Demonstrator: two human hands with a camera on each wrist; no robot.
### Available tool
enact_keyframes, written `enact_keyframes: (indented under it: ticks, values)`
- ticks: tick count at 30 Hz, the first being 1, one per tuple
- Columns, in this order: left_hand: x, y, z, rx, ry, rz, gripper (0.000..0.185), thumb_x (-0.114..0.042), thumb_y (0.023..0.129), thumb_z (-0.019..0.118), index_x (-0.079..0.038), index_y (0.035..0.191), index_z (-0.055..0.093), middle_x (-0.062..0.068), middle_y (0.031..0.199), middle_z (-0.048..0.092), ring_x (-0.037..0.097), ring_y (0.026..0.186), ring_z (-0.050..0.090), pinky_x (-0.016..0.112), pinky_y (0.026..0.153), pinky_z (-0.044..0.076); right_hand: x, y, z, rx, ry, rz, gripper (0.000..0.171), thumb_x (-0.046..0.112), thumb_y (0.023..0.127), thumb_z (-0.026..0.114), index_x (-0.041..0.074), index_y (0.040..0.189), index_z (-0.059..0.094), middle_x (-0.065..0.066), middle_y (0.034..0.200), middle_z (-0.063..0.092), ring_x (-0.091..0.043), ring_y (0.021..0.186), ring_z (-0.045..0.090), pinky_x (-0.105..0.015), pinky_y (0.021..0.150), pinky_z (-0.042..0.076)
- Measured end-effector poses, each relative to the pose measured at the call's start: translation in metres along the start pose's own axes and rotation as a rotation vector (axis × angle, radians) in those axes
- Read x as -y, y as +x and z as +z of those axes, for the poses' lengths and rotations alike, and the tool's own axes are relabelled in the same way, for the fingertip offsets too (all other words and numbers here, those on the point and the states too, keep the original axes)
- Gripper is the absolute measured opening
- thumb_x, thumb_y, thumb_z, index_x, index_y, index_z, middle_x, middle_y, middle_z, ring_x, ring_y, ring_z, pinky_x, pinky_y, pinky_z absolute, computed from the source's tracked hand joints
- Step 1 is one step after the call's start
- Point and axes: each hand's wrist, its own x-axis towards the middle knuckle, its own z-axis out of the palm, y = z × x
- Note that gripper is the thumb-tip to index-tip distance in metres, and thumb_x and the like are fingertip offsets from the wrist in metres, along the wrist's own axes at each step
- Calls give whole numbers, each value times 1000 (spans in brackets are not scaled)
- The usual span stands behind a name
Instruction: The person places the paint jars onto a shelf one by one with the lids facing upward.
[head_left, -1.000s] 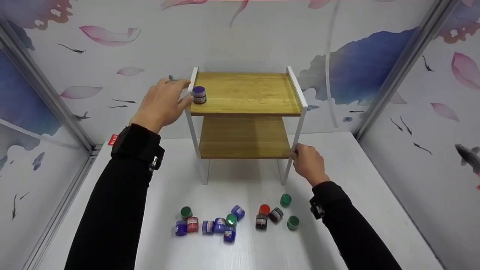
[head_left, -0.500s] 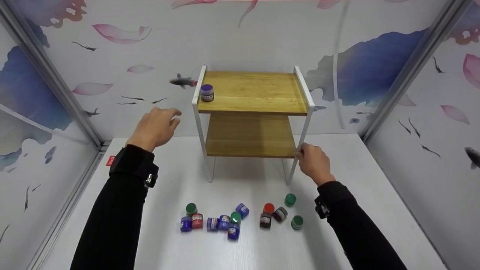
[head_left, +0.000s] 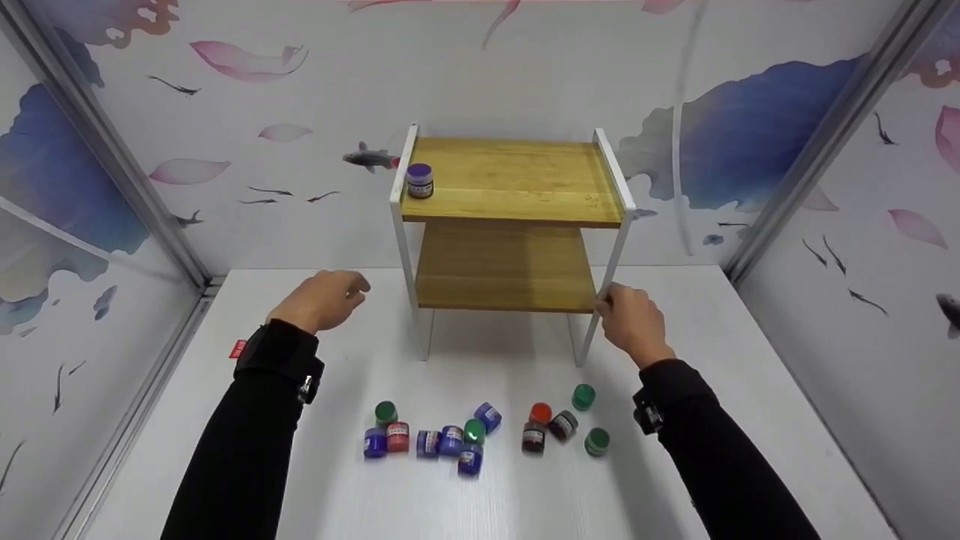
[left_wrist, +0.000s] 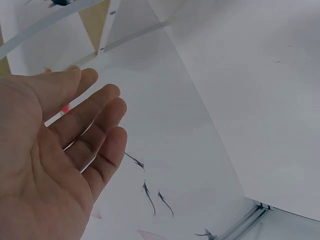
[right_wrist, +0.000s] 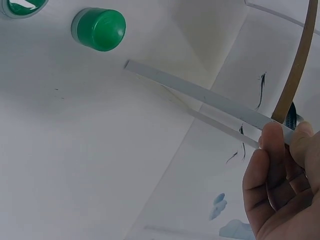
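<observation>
On the right, the fingers (right_wrist: 272, 150) of the right hand (head_left: 634, 321) curl around the white front leg (head_left: 606, 289) of a two-tier wooden shelf rack (head_left: 514, 217), gripping it beside the lower board. Across from it, the left hand (head_left: 324, 298) hangs in the air above the desk (head_left: 225, 450), left of the rack, its fingers (left_wrist: 95, 120) loosely extended and holding nothing.

A purple-lidded paint jar (head_left: 419, 180) stands upright at the front left corner of the top shelf, just beside the white side rail. Nearer the person, a scatter of small paint jars (head_left: 450, 439) lies on the desk: blue, red and green ones to the left, and red, dark and green ones (head_left: 562, 424) to the right, some upright, some tipped over.

One jar looks shelved while the rack is steadied, so this seems the gap between placements. A likely next move calls for the free left hand to come down over the jar cluster and close on a single jar without knocking its neighbours.
</observation>
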Motion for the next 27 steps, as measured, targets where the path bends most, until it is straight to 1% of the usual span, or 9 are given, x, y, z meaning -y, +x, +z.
enact_keyframes:
  ticks: [5, 8, 12, 15, 18, 21, 24, 25, 27]
  values:
    - [2, -3, 17, 73, -14, -8, 36, -15, 102, 45, -1, 133, 56, 23, 131, 59, 40, 121, 56, 54, 103, 44, 1, -1, 0, -15, 12, -7, 19, 14, 97, 58, -2, 100, 66, -19, 90, 71, -30, 78, 69, -43, 67, 54]
    - [5, -3, 29, 107, -20, -30, 35, -16, 101, 49, -2, 132, 57, 22, 128, 61, 39, 118, 58, 53, 100, 46, 1, -1, 0, 2, 9, 6, 19, 14, 98, 57, -2, 102, 66, -19, 92, 71, -30, 80, 68, -44, 69, 54]
    - [8, -1, 55, 136, -14, -62, 31, -16, 99, 54, -5, 126, 62, 19, 125, 64, 36, 113, 61, 52, 97, 49, 1, -1, -1, 13, 7, 18, 19, 14, 98, 57, -2, 103, 65, -19, 94, 71, -31, 83, 69, -45, 72, 55]
    - [7, -2, 76, 164, -2, -60, 25, -15, 97, 58, -6, 118, 67, 17, 124, 65, 34, 109, 62, 51, 95, 50, 1, 0, -2, 6, 2, 15, 20, 14, 98, 57, -3, 103, 65, -20, 94, 71, -32, 84, 69, -46, 72, 55]
    - [5, -6, 93, 189, 12, -60, 22, -16, 95, 62, -7, 113, 69, 16, 123, 66, 32, 104, 63, 50, 94, 51, 1, 0, -2, 5, -1, 12, 20, 15, 98, 57, -3, 103, 65, -20, 95, 71, -33, 84, 69, -46, 72, 55]
    - [4, -10, 104, 202, 4, -80, 21, -18, 92, 66, -10, 111, 70, 14, 121, 67, 28, 95, 63, 47, 87, 53, 1, 0, -1, 12, 4, 15, 21, 15, 98, 56, -3, 104, 65, -20, 95, 71, -32, 84, 69, -47, 73, 56]
    - [3, -16, 113, 225, -18, -100, 24, -18, 89, 70, -13, 113, 70, 12, 120, 67, 24, 88, 62, 42, 80, 54, 1, -1, 0, 16, 8, 20, 21, 15, 98, 56, -3, 105, 65, -20, 95, 71, -32, 84, 69, -47, 74, 56]
    - [2, -17, 115, 236, -24, -104, 26, -16, 88, 72, -14, 113, 70, 12, 118, 67, 24, 87, 62, 42, 78, 54, 1, -1, 1, 16, 8, 21, 21, 15, 98, 56, -3, 105, 65, -20, 95, 71, -32, 85, 69, -47, 74, 56]
    - [2, -20, 120, 252, -18, -100, 32, -10, 85, 74, -16, 116, 69, 12, 117, 67, 25, 90, 63, 43, 78, 55, 1, -1, 1, 14, 7, 19, 20, 15, 98, 57, -3, 104, 65, -20, 95, 71, -32, 85, 69, -47, 74, 56]
